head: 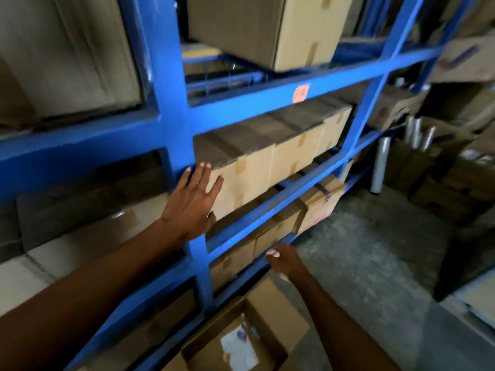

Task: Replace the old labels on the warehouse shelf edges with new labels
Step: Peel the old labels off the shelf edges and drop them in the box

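A blue steel rack fills the view. An orange label with handwriting sticks to the edge of an upper shelf beam. My left hand lies flat with straight fingers against the upright post and the front of a cardboard box on the middle shelf. My right hand is lower, at the edge of a lower shelf beam; its fingers are curled and blurred, and I cannot tell whether they pinch anything.
An open carton with white paper sheets inside stands on the floor below my arms. Taped boxes fill every shelf. Rolls of clear film and more cartons crowd the right side. Bare concrete floor lies between.
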{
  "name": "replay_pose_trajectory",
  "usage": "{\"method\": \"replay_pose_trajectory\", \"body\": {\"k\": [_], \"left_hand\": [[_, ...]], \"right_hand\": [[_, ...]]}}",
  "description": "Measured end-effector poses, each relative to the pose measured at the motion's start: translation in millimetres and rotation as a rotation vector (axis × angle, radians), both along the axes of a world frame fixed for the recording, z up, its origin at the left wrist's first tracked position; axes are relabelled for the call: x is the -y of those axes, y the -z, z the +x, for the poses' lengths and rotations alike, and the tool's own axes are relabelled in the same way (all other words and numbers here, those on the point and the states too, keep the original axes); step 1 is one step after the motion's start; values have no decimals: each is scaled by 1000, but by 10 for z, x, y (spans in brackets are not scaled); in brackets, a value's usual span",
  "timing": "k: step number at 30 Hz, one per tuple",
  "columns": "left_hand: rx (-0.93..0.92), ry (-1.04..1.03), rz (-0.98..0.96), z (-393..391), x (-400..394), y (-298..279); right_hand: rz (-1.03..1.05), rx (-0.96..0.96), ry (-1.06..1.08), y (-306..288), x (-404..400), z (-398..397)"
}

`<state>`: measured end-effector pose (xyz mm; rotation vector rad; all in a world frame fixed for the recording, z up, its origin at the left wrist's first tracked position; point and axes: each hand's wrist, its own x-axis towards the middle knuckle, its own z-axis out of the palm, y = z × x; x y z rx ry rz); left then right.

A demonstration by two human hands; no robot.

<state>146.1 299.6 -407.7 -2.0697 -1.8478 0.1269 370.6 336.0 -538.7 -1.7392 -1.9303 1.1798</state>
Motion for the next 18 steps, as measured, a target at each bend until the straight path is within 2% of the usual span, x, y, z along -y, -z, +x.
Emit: {"method": "replay_pose_trajectory", "body": {"k": [5,9,14,18], "left_hand": [[18,104,169,312,-393,-522],[-20,145,297,549,-773,-827],[-116,-13,250,626,-1250,-894],[-211,-41,232,501,-1413,-820]], "right_hand": [[347,43,32,-1101,-758,256],[515,8,160,-1814,-1278,344],[665,-58,220,-2236,-1866,414],[748,-33,206,-2363,-2398,346]]}}
